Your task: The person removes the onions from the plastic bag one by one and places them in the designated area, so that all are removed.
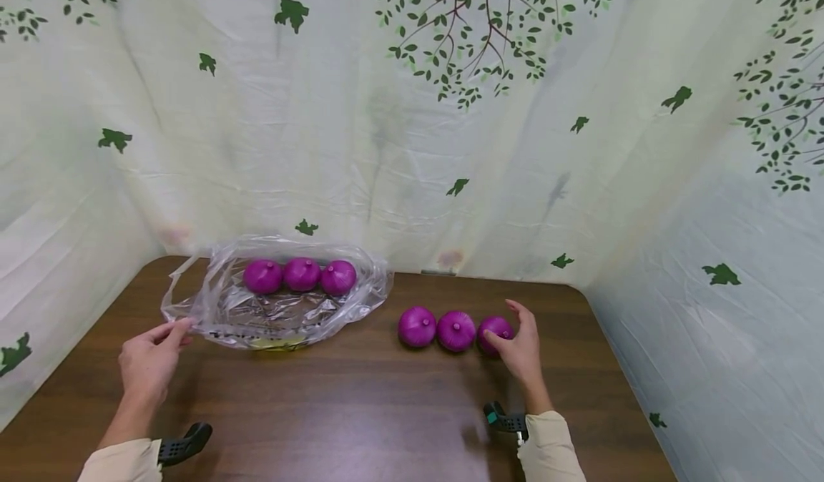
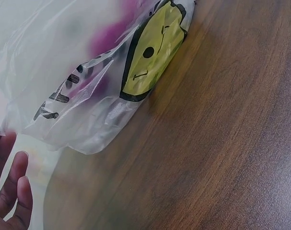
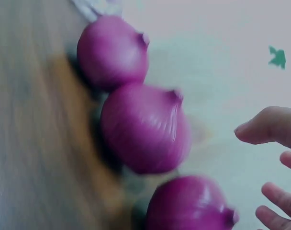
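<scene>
Wooden table (image 1: 360, 410), right hand (image 1: 518, 350) cupping onion (image 1: 494, 333), left hand (image 1: 149, 360) touching bag (image 1: 283, 310)

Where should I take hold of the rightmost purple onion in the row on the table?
Grip the rightmost purple onion around its round middle, coming from above and from its right, where the right hand already is. Its left flank sits close against the middle onion, leaving little room for fingers there. Spanning front to back probably suits its round shape better.

Left hand (image 1: 149, 361) and right hand (image 1: 520, 347) — fingers loosely spread
</scene>
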Motion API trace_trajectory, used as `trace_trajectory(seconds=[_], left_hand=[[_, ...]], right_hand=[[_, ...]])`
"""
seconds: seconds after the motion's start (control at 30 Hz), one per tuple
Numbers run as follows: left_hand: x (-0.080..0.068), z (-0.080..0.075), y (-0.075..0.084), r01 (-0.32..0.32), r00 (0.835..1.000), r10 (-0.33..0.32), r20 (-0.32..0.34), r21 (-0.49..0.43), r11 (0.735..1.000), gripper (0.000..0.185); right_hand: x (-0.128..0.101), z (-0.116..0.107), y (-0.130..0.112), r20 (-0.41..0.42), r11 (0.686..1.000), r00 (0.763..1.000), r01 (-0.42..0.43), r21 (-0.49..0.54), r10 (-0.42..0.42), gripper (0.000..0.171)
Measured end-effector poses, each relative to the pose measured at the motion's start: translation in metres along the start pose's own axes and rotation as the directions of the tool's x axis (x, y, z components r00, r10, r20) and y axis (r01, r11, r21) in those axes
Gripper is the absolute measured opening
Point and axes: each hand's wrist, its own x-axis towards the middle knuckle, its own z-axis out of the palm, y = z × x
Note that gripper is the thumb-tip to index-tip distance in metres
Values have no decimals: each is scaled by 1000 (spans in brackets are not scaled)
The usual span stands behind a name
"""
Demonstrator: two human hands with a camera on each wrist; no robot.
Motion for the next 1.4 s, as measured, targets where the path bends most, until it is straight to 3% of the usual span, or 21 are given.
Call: trace_trajectory(seconds=[0.2, 0.83, 1.03, 1.4], left_hand=[[0, 3, 2, -4, 1000, 4, 0, 1, 1000, 68], [-1, 4, 4, -13, 1000, 13, 10, -27, 1000, 68], [1, 5, 5, -29, 999, 30, 19, -4, 1000, 68], [3, 2, 2, 3, 1000, -3, 12, -18, 1000, 70]], right_hand=[[4, 13, -19, -14, 996, 997, 76, 41, -75, 62], [1, 63, -65, 111, 972, 974, 182, 150, -200, 59], [0, 81, -77, 173, 952, 939, 277, 132, -297, 59], [7, 104, -108, 258, 900, 862, 418, 124, -436, 61]])
